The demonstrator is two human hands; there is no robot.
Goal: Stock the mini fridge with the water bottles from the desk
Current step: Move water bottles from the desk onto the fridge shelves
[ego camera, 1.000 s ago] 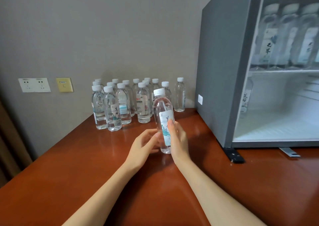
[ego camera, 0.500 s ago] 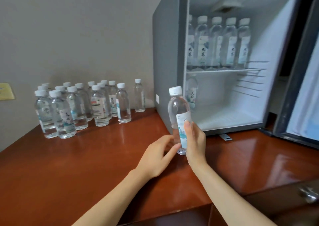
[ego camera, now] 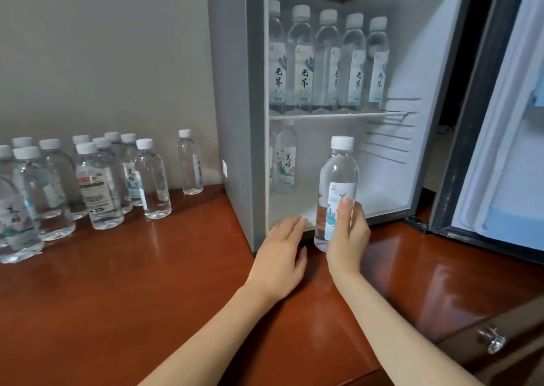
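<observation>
My right hand [ego camera: 348, 237] grips a clear water bottle [ego camera: 337, 179] with a white cap, held upright just in front of the mini fridge's [ego camera: 238, 106] open lower compartment. My left hand [ego camera: 281, 257] is beside it, fingers apart and holding nothing, its fingertips at the fridge's front bottom edge. Several bottles [ego camera: 326, 61] stand in a row on the fridge's upper shelf. One bottle [ego camera: 285, 162] stands at the back left of the lower compartment. A group of several bottles [ego camera: 97, 182] stands on the desk [ego camera: 132, 282] at left by the wall.
The fridge door [ego camera: 506, 120] hangs open to the right. One bottle [ego camera: 190, 163] stands apart from the group, close to the fridge's grey side. A drawer knob [ego camera: 494, 340] shows at lower right, below the desk's edge.
My right hand has carried the bottle rightward from the desk to the fridge's opening. My left hand has come off the bottle. The view has swung right toward the fridge.
</observation>
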